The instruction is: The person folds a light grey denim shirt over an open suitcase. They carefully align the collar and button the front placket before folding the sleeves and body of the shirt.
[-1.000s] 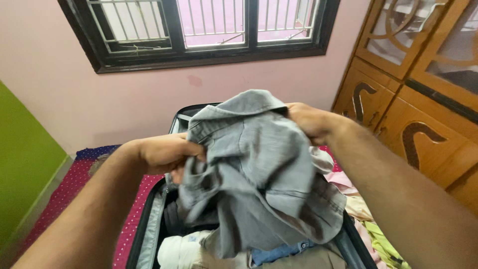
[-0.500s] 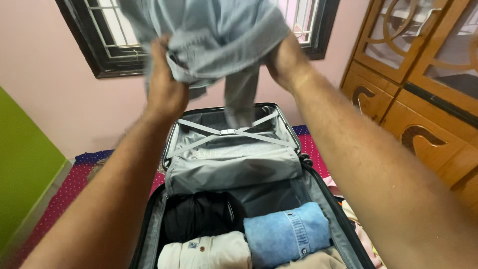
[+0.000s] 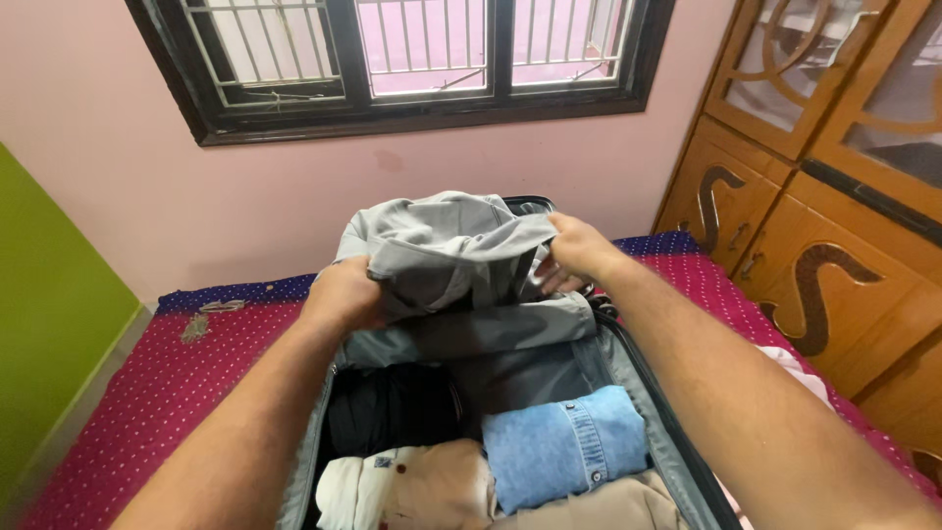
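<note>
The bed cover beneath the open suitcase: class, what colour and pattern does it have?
The bed cover is magenta with small pale dots, seen in the head view.

Matt grey cloth garment, soft denim roll, glossy carved wood cupboard, smooth painted wall.

- Left hand and right hand grip a grey garment at its two sides.
- Garment is above the open suitcase.
- Suitcase holds rolled denim, black cloth, cream roll.

The grey garment hides the suitcase lid; the beige roll is cut off below.
</note>
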